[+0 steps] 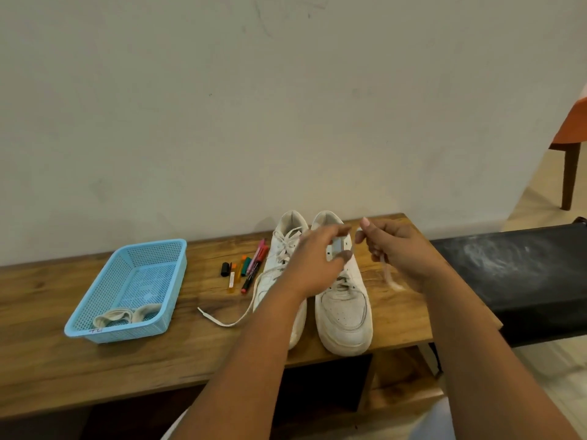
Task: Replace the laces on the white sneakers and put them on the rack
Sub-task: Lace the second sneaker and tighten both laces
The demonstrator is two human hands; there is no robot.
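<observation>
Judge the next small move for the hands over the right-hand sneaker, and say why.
Probably keep drawing the lace out of the right-hand sneaker. The right hand pinches its loose, blurred end beside the shoe, the left hand steadies the tongue area, and only the lowest eyelets look laced.

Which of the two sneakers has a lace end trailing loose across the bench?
The left sneaker, nearest the markers: its lace trails onto the bench toward the blue basket. The right sneaker shows no trailing end.
</observation>
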